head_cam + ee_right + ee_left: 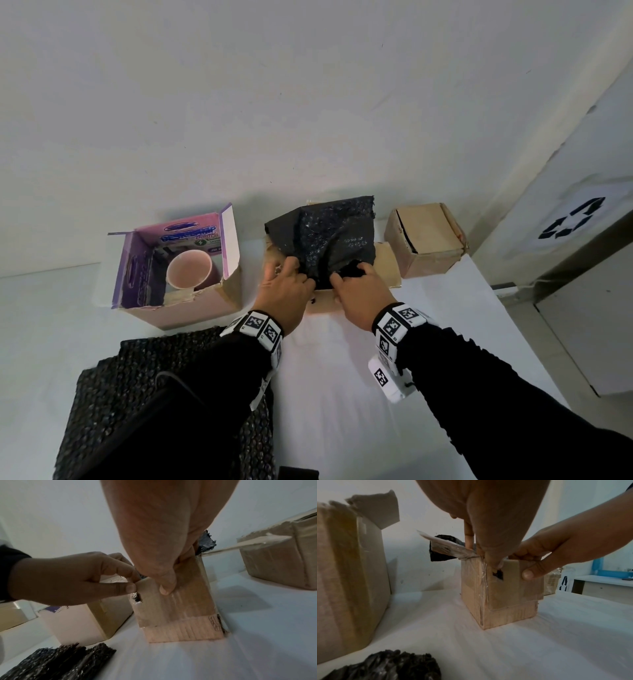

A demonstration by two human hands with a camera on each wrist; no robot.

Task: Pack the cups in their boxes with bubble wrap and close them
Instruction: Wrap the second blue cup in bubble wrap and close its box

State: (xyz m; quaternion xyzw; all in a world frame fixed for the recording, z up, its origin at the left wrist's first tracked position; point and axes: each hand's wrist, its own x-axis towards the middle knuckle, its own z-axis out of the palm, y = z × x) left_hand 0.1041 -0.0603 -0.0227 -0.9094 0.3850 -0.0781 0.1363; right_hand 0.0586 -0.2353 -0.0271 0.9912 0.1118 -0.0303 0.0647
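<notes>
Both hands' grip (322, 284) on box rim (510, 566), bubble wrap (329, 233) just beyond

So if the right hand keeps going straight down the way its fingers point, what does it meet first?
Most likely the black bubble wrap that the right hand already grips, stuffed into the open middle box. What lies under the wrap is hidden.
</notes>
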